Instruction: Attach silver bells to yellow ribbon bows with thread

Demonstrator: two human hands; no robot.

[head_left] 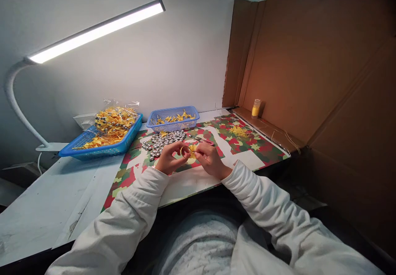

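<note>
My left hand is closed in a pinch on a yellow ribbon, part of which curves in a loop near the thumb. Facing it, my right hand pinches the same ribbon with thumb and fingertips. The fingers hide much of it, so its exact shape cannot be made out. Just beyond my right hand lies a small pink-handled tool, perhaps thread snips. A heap of small, shiny silver bells spreads over the patterned sheet beside my left hand.
A blue basket at the left holds yellow ribbon pieces and a filled clear bag. Behind the bells stands a smaller blue basket with yellow pieces. Yellow threads lie right. A lamp, cardboard wall and small yellow-filled bottle surround the table.
</note>
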